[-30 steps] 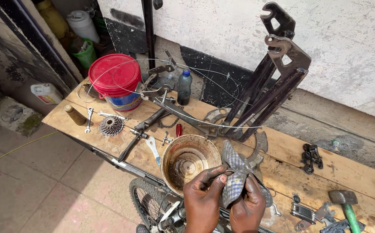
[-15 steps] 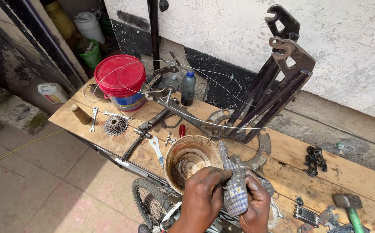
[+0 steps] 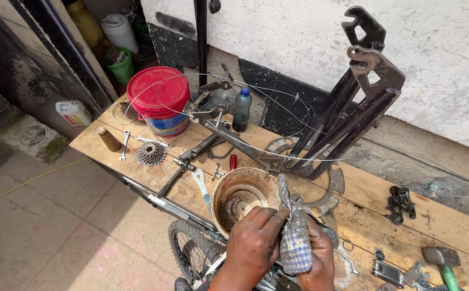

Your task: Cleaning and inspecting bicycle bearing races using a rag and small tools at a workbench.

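Your checked rag [image 3: 295, 249] sits bunched between both hands at the near edge of the bench [image 3: 450, 229], just beside the rusty metal bowl [image 3: 241, 196]. A second ago it hung looser and lower; now you have gathered it tighter and brought it up against the bowl's rim, so the wiping has moved into a firmer rub on whatever small part sits inside the cloth; the part itself is hidden.

Your left hand [image 3: 256, 240] is closed over the top of the rag, fingers pressing down into it. Your right hand [image 3: 320, 258] is cupped under and around it, gripping from the side.

Behind the bowl lie a red-handled tool [image 3: 233, 161], a spanner [image 3: 200, 183] and a gear cassette [image 3: 152, 154]. Farther back stand the red-lidded bucket [image 3: 159, 99], a dark bottle [image 3: 242, 109] and black bicycle frame parts [image 3: 347, 108] leaning on the wall. A hammer [image 3: 443, 261] rests at the right end, and a bicycle wheel [image 3: 191, 250] shows below the bench.
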